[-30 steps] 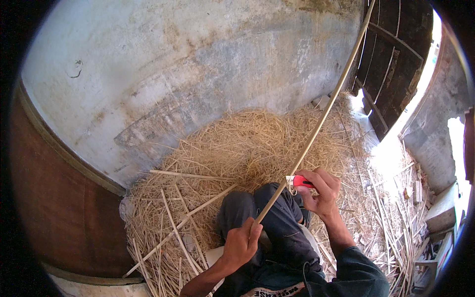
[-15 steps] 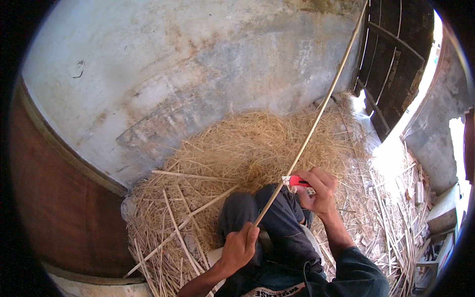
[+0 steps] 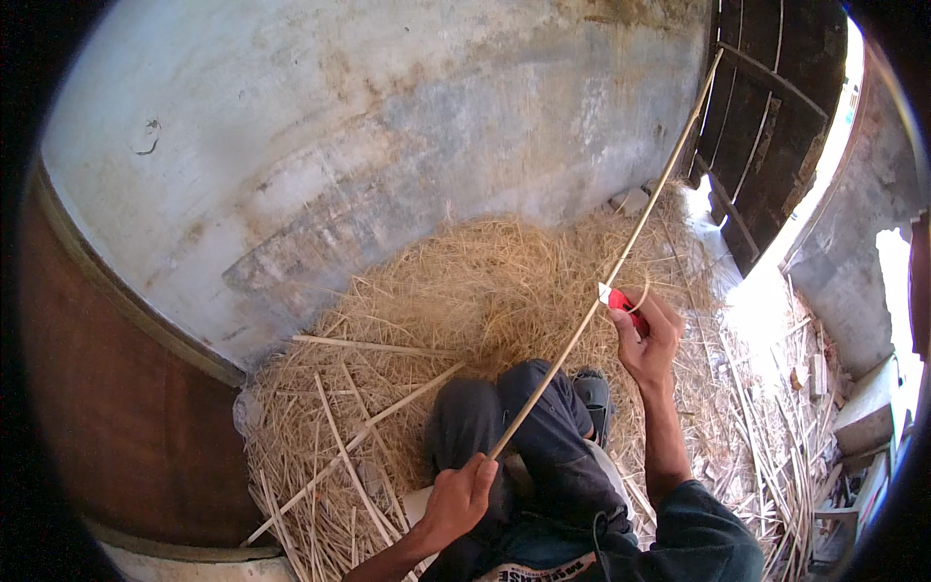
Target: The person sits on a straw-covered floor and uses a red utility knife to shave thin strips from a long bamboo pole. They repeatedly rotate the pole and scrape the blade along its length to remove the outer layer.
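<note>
A long, thin pale bamboo stick slants from my lap up to the far right. My left hand is closed around its lower end, beside my knees. My right hand is closed on a red utility knife. The knife's blade lies against the stick about halfway along. A thin curled shaving rises next to the knife and my fingers. The far tip of the stick reaches in front of a dark plank door.
Straw-like shavings cover the floor in a heap. Loose strips lie at the left, more along the right. Ahead stands a stained wall; the plank door is far right, a brown panel left. A dark sandal shows beside my knee.
My right hand and the knife have moved up along the stick, away from my left hand. The stick's far tip has come lower into view, and a shaving curls by the knife.
</note>
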Demonstrator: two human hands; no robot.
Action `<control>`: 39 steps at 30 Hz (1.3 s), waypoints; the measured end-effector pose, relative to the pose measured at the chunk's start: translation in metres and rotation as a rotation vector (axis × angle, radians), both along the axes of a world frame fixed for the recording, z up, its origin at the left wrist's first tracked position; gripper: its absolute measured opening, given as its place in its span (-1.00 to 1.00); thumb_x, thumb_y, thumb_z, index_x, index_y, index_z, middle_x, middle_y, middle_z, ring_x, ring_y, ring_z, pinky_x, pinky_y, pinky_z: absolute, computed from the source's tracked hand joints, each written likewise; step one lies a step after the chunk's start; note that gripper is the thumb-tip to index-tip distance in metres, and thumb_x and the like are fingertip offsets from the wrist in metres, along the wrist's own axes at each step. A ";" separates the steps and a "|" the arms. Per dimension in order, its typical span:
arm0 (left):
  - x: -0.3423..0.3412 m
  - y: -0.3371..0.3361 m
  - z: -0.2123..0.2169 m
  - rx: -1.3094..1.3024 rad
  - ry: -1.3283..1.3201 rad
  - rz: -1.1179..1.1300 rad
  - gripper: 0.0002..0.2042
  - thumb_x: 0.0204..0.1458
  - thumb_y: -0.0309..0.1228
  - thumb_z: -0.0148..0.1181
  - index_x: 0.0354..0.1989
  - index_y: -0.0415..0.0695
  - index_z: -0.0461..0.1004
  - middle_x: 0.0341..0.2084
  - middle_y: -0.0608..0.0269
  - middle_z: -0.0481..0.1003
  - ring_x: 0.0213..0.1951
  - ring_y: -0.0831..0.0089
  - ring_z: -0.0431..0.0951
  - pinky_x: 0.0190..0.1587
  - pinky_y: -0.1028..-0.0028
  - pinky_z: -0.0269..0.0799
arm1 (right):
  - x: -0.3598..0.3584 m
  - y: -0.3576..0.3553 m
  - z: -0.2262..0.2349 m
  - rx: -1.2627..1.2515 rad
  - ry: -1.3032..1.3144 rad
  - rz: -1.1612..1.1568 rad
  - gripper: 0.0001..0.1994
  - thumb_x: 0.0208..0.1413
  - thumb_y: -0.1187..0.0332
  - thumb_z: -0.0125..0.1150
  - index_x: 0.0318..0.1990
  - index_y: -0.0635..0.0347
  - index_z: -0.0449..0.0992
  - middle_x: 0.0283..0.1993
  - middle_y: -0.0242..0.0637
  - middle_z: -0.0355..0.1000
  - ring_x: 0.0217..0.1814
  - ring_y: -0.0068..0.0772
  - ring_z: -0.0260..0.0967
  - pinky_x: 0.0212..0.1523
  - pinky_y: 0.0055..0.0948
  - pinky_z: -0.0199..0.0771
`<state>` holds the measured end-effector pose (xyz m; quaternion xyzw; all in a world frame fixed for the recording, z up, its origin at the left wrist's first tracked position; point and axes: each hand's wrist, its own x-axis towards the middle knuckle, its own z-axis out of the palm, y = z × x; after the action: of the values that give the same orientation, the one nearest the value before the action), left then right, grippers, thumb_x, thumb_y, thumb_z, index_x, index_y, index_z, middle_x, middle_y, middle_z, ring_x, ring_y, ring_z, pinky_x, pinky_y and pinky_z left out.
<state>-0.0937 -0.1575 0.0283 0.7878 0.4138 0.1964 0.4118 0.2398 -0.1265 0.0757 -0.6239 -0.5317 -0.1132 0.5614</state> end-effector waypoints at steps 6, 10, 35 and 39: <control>-0.020 -0.003 -0.012 -0.060 0.185 -0.007 -0.54 0.46 -0.09 -0.12 -0.20 -0.30 0.47 -0.72 -0.10 0.40 -0.61 -0.16 0.52 -0.56 0.05 0.37 | 0.023 0.018 -0.009 0.033 0.016 -0.070 -0.80 0.16 0.31 0.43 -0.18 0.24 0.69 -0.45 -0.23 0.53 -0.51 -0.43 0.45 -0.47 -0.42 0.37; -0.029 -0.011 -0.017 -0.065 0.199 0.002 -0.52 0.46 -0.08 -0.11 -0.19 -0.32 0.50 -0.71 -0.12 0.41 -0.62 -0.17 0.50 -0.53 0.03 0.37 | 0.059 0.031 -0.013 0.037 0.004 -0.162 -0.79 0.21 0.25 0.38 -0.18 0.23 0.70 -0.47 -0.24 0.53 -0.54 -0.46 0.40 -0.47 -0.43 0.36; -0.081 0.019 -0.029 -0.335 0.130 0.060 -0.61 0.38 -0.05 0.09 -0.06 -0.20 0.47 -0.60 0.17 0.38 -0.55 0.37 0.40 -0.42 0.31 0.31 | 0.174 0.051 0.004 0.028 0.795 0.436 -0.58 0.51 0.04 -0.04 0.15 0.22 0.47 -0.50 -0.61 0.05 -0.60 -0.77 -0.12 -0.60 -0.63 -0.19; -0.085 0.025 -0.040 -0.113 0.109 0.125 -0.61 0.33 -0.07 0.18 -0.11 -0.24 0.49 -0.58 0.11 0.43 -0.55 0.32 0.44 -0.43 0.32 0.33 | 0.172 0.048 0.015 0.067 0.793 0.461 -0.57 0.49 0.02 -0.02 0.17 0.22 0.44 -0.51 -0.60 0.05 -0.62 -0.77 -0.12 -0.61 -0.63 -0.16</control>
<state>-0.1787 -0.1326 -0.0113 0.7455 0.4942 0.1550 0.4194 0.4119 -0.0782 0.0904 -0.4660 -0.3966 0.2449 0.7520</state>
